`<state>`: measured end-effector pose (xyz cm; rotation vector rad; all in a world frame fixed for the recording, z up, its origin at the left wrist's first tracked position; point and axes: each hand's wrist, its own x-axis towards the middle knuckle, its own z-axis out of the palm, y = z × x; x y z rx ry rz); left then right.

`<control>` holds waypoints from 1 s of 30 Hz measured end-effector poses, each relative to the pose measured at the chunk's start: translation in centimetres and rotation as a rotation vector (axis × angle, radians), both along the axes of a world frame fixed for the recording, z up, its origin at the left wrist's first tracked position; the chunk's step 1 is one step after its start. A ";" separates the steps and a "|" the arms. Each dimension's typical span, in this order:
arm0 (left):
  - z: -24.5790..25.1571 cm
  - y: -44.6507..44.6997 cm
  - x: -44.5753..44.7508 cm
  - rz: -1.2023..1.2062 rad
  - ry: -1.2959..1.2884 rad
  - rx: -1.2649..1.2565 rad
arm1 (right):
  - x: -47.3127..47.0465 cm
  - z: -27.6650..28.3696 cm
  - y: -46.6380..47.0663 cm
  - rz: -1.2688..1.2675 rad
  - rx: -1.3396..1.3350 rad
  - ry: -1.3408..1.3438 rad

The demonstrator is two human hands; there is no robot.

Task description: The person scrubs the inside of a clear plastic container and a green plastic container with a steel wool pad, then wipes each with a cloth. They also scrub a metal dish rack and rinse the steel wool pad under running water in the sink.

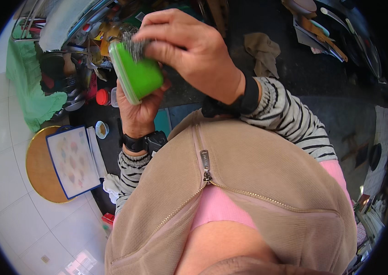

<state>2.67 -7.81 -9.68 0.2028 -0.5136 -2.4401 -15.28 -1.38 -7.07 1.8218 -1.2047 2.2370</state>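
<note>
My left hand (pixel 142 111) grips a green plastic container (pixel 142 77) from below, its thumb on one side and fingertips on the other. The container is tilted, and a clear rim or lid (pixel 122 74) runs along its left side. A grey steel wool scourer (pixel 134 44) is pinched in my right hand (pixel 188 51) and touches the container's upper face. That hand and the scourer are slightly blurred. Black straps circle both wrists.
A brown cloth (pixel 262 53) lies on the dark counter (pixel 221 74). Bottles and jars crowd the upper left, near a red-lidded jar (pixel 103 97). A small bowl (pixel 102 129) stands by a blue-edged board (pixel 73 161) and a round tray (pixel 37 165). Knives and a wooden spatula (pixel 324 37) lie upper right.
</note>
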 end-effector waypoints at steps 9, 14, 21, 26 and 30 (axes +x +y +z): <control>-0.1 -0.2 -0.6 -0.131 0.090 0.208 | 1.1 -0.5 0.2 0.168 0.090 -0.167; 0.0 -0.2 -0.5 0.081 -0.009 0.284 | 1.7 -0.6 -0.1 0.130 0.002 -0.113; -0.6 -0.1 -0.7 -0.138 0.090 0.361 | 1.5 -0.6 0.3 0.143 0.155 -0.212; -0.5 -0.1 -0.6 -0.043 0.074 0.425 | 1.1 0.0 0.2 0.076 -0.025 -0.031; -0.4 -0.5 -0.5 -0.131 0.005 0.284 | 0.8 0.2 -0.2 0.092 0.107 -0.129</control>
